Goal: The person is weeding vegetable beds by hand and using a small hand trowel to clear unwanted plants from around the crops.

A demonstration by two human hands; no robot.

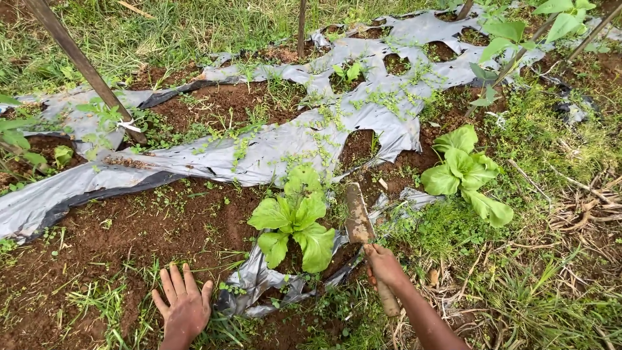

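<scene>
My right hand [384, 265] grips the wooden handle of a soil-caked trowel [358, 214]. Its flat blade points away from me and lies just right of a leafy green seedling [295, 217]. That seedling grows from a tear in the grey plastic mulch sheet [272, 149]. My left hand [184, 304] rests flat on the bare brown soil with fingers spread, holding nothing, to the lower left of the seedling. A second leafy plant [465, 172] grows further right, apart from both hands.
Wooden stakes [78, 58] slant across the upper left and stand at the top middle [301, 26]. Small weeds cover the torn sheet. Grass and dry stalks [551, 259] fill the right side. Young plants grow at the top right [518, 39].
</scene>
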